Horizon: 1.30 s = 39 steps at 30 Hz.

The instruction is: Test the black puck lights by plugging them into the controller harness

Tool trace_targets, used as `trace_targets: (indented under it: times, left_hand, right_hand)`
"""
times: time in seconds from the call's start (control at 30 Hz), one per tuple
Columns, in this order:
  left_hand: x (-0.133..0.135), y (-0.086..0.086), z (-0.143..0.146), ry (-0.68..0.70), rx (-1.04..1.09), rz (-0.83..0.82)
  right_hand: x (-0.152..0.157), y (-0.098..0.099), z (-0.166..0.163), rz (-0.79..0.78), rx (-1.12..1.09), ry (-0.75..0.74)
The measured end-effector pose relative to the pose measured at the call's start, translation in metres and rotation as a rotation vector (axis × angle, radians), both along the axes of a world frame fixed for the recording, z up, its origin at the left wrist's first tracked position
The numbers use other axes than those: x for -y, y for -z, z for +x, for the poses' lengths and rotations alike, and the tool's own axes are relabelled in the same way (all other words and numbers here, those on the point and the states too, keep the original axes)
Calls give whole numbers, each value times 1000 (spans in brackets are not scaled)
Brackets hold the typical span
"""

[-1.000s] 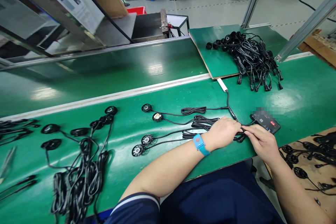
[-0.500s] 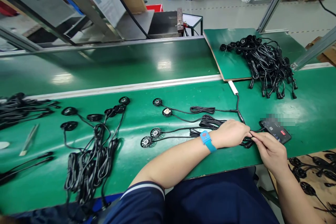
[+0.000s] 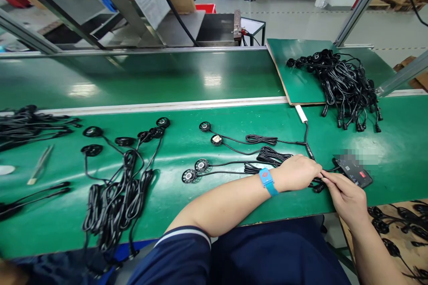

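Observation:
At the right part of the green bench (image 3: 200, 205), my left hand (image 3: 299, 173) and my right hand (image 3: 346, 193) meet fingertip to fingertip. Both are closed in a pinch on a thin black cable, whose held end is mostly hidden by the fingers. Just right of them lies a black flat box (image 3: 354, 171) with a red label and a lead running toward my hands. Left of my wrist, several round black discs (image 3: 201, 165) lie with bundled cables (image 3: 261, 139). A joined connector (image 3: 310, 151) on another black cable sits above my fingers.
A large pile of black cables (image 3: 344, 80) rests on a raised green board (image 3: 297, 84). More cable bundles (image 3: 117, 200) lie on the left, near a small brush-like stick (image 3: 40, 164). Cabled discs lie on a brown board (image 3: 384, 240) at lower right. Metal posts (image 3: 364, 4) frame the bench.
The view has shifted slightly, so the whole scene sits a little differently. My hands stay pinched together at the same spot by the black box.

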<state>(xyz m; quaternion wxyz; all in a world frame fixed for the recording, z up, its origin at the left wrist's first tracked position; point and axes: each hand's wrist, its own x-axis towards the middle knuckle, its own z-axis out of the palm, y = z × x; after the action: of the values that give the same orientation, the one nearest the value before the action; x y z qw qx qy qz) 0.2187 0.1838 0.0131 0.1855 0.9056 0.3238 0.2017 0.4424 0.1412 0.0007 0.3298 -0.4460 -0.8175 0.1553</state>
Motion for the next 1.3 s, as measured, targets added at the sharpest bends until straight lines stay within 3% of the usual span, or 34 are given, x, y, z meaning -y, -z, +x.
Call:
trace_targets:
  times: [0.33, 0.47, 0.53, 0.63, 0.8, 0.93, 1.07, 1.3]
  left_hand:
    - [7, -5, 0, -33, -31, 49]
    - [5, -19, -28, -90, -46, 116]
    - [5, -27, -59, -220, 3, 142]
    - [13, -33, -122, -538, 89, 207]
    - [47, -23, -221, -1024, -9, 322]
    - [65, -14, -252, -1181, -98, 188]
    - [63, -11, -250, -1109, -135, -19]
    - [58, -19, -246, -1131, -222, -213]
  right_hand:
    - [-2, -2, -6, 18, 7, 9]
    - [0, 0, -6, 18, 7, 14]
    - [1, 1, -6, 18, 4, 15]
    - [3, 4, -6, 30, -26, 7]
    - [3, 7, -5, 30, -57, 4]
    - [2, 9, -8, 30, -70, 8]
    - [11, 4, -9, 60, -100, 48]
    - [42, 14, 28, 297, -49, 447]
